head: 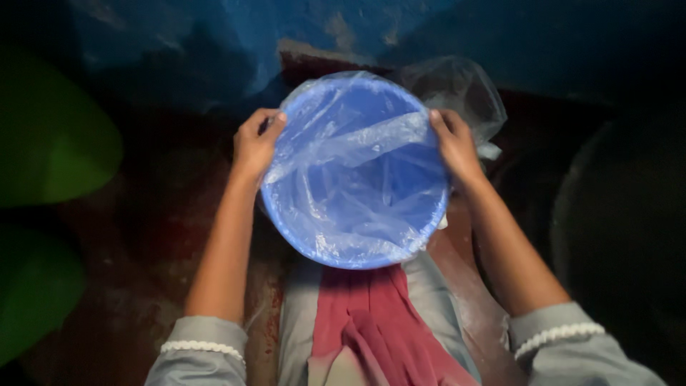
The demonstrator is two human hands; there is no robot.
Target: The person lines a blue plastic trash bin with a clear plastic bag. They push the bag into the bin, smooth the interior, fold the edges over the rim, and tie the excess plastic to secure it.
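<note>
Dim reddish floor [143,236]; blue basin [355,246] held over the lap.
Left hand [255,146] and right hand [455,146] clamp the rim; clear plastic liner [357,154] drapes inside, edges partly loose, not yet smoothed.

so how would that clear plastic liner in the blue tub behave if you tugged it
The clear plastic liner looks thin and wrinkled, so it is probably floppy and very light. It lies loose over the blue tub, so it would likely slip or bunch unless pinned at the rim, where the left hand and right hand grip.
</note>
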